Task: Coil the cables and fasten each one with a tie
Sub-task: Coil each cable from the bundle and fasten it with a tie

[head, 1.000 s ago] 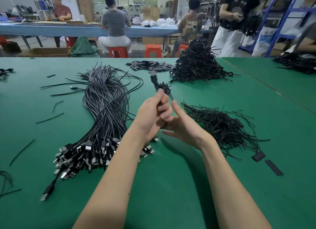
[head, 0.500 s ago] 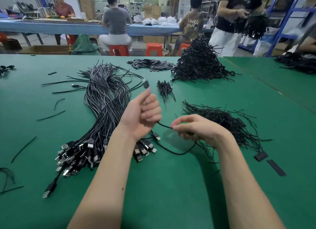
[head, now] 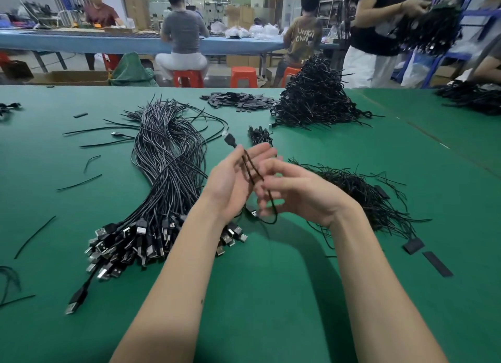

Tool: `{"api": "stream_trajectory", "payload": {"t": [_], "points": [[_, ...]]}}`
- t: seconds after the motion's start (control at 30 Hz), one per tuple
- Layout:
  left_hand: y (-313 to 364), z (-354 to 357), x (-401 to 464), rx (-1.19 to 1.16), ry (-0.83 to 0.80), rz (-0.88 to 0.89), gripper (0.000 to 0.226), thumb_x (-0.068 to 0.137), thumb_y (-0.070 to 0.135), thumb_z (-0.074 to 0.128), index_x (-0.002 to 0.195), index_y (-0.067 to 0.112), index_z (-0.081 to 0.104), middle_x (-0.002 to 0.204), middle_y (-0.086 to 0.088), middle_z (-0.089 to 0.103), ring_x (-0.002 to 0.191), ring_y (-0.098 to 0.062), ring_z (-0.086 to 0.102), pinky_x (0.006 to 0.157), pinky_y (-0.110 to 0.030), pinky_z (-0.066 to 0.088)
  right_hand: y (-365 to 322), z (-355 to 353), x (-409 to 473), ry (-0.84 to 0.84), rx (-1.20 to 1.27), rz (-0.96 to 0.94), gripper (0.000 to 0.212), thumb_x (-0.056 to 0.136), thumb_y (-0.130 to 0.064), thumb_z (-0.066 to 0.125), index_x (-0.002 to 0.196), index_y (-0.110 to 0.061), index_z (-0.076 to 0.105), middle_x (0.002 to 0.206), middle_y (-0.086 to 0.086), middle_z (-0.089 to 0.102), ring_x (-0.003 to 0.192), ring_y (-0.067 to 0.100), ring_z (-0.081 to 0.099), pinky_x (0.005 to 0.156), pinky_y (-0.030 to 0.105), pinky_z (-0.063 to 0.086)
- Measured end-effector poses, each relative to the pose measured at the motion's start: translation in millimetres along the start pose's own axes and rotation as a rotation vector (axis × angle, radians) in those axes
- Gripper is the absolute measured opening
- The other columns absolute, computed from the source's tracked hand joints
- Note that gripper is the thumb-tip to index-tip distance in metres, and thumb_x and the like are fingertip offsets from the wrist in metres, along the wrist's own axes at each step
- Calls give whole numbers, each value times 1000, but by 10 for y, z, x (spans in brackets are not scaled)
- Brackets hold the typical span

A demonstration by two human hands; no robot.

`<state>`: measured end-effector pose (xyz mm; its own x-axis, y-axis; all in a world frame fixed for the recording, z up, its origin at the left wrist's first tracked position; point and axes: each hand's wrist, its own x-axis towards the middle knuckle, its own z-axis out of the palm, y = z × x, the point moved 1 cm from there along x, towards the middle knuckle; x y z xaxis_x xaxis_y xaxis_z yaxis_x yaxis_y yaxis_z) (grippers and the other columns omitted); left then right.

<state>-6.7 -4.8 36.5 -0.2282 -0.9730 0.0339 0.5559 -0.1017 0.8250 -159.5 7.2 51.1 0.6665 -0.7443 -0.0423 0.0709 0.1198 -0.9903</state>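
Fingers, left hand (head: 233,183): straight and spread, palm turned toward the right hand, the cable (head: 250,170) lying across them in two strands.
Fingers, right hand (head: 295,192): curled and blurred, close against the cable's lower strands; whether they pinch it I cannot tell.
Cable: held above the bench (head: 271,295) between both hands, one plug (head: 230,140) sticking up past the left fingertips, a second plug (head: 253,213) hanging below the left palm, a loop (head: 272,217) drooping under the right fingers.
Ties (head: 360,197): loose black heap on the bench just right of the right hand, partly hidden by the wrist.
Bundle (head: 165,173): long sheaf of uncoiled cables left of the left arm, its USB plugs (head: 130,243) fanned toward the near edge.
Small coil (head: 260,135): on the bench just beyond the raised plug.
Pile (head: 314,99): tall mound of black cables at the far side, well apart from the hands.
Strips (head: 238,100): flat dark pieces heaped left of the pile.
Scraps (head: 78,182): stray wire bits scattered at the left.
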Motion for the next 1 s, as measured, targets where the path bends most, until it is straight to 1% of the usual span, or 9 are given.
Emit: {"api": "stream_trajectory", "payload": {"t": [0.1,0.23,0.33,0.47,0.57,0.7,0.77,0.87,1.0], "points": [[76,-46,-45,-222,-86,38,53,110,32,24,129,-4,59,131,-20,65,118,-33,65,92,-36,58,108,-54,-77,-132,46,146,20,92,-4,60,101,-15,47,81,9,60,77,25,60,81,39,55],[170,-75,-107,-216,-187,39,51,108,31,30,117,5,73,128,-13,68,89,-16,74,64,-18,57,211,-167,-39,111,-325,295,21,93,-13,73,97,-14,52,66,4,58,59,18,53,57,25,47],[174,-73,-161,91,-229,-12,50,106,34,33,108,15,78,120,-9,72,69,-7,70,55,-12,45,191,-258,12,437,-535,158,26,84,-22,82,95,-17,59,62,-3,54,56,15,43,53,25,35],[117,0,-185,472,-286,-108,52,109,33,29,107,8,74,114,-15,74,75,-19,75,49,-15,46,140,-274,41,702,-735,-167,35,79,-27,83,102,-31,57,83,-6,67,70,6,58,64,26,45],[181,-15,-181,599,-285,-161,52,109,35,29,107,5,72,110,-15,75,91,-27,75,59,-18,53,125,-226,65,853,-944,-318,29,81,-32,80,102,-31,59,85,-12,63,87,14,59,77,37,49],[185,-74,-148,751,-253,-206,49,110,33,31,107,4,71,106,-14,76,101,-26,73,78,-25,59,-5,-132,53,957,-1110,-398,22,79,-42,79,91,-32,64,75,-18,59,88,11,56,75,34,46],[141,-92,-90,794,-128,-138,44,110,31,34,107,5,70,105,-10,77,100,-24,73,86,-30,59,-86,-78,49,913,-1093,-354,18,80,-38,77,89,-32,63,70,-13,62,78,13,59,71,35,50],[91,-115,-5,816,81,30,44,110,30,35,116,1,68,106,-8,75,93,-18,72,94,-34,56,-231,8,23,673,-753,-285,13,89,-22,72,91,-26,59,75,-5,67,59,15,55,63,33,50],[101,16,-14,194,113,135,47,111,27,26,119,-3,62,117,-19,71,92,-19,74,76,-25,58,-242,76,-42,126,-281,-56,12,98,1,60,100,-7,51,82,4,67,58,17,55,61,31,56]]}}
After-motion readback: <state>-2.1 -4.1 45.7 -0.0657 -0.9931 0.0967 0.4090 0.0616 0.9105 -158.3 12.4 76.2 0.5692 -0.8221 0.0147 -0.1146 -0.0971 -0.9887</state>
